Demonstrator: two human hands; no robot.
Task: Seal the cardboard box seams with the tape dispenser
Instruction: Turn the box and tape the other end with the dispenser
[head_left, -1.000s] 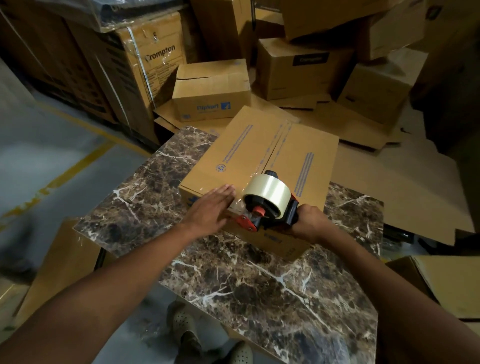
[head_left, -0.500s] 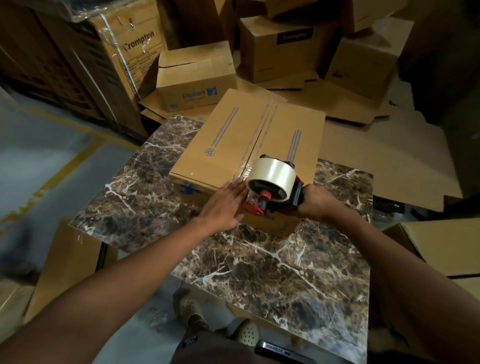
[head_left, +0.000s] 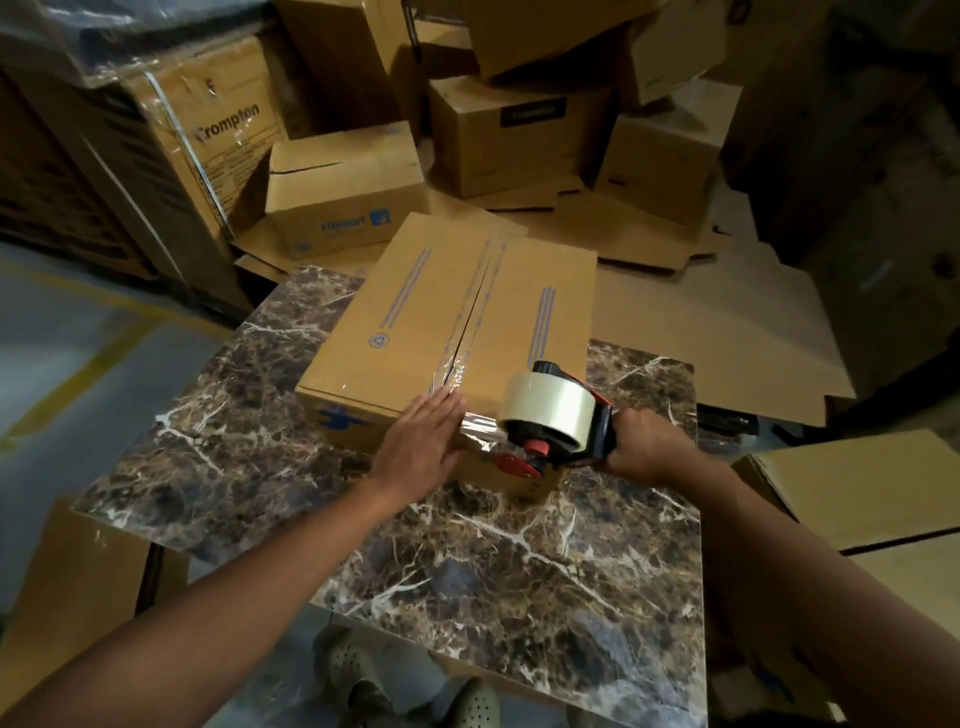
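Observation:
A flat brown cardboard box (head_left: 415, 312) with blue printed lines lies on the marble table (head_left: 493, 571), its centre seam running away from me. My left hand (head_left: 423, 441) presses flat with straight fingers on the box's near edge, over the clear tape end. My right hand (head_left: 644, 447) grips the handle of the red and black tape dispenser (head_left: 550, 421), whose clear tape roll sits at the box's near right corner. A stretch of clear tape runs from the dispenser to under my left fingers.
Several cardboard boxes are piled behind the table, among them a Flipkart box (head_left: 343, 192) and a wrapped Crompton carton (head_left: 208, 140). Flattened cardboard (head_left: 727, 332) lies on the right. More boxes stand at the lower right (head_left: 857, 493) and lower left. My shoes (head_left: 405, 686) show below the table edge.
My left hand slid from the box top down over the near edge, flattening the tape. The dispenser stayed at the near edge, shifting slightly right. The camera tilted and moved closer.

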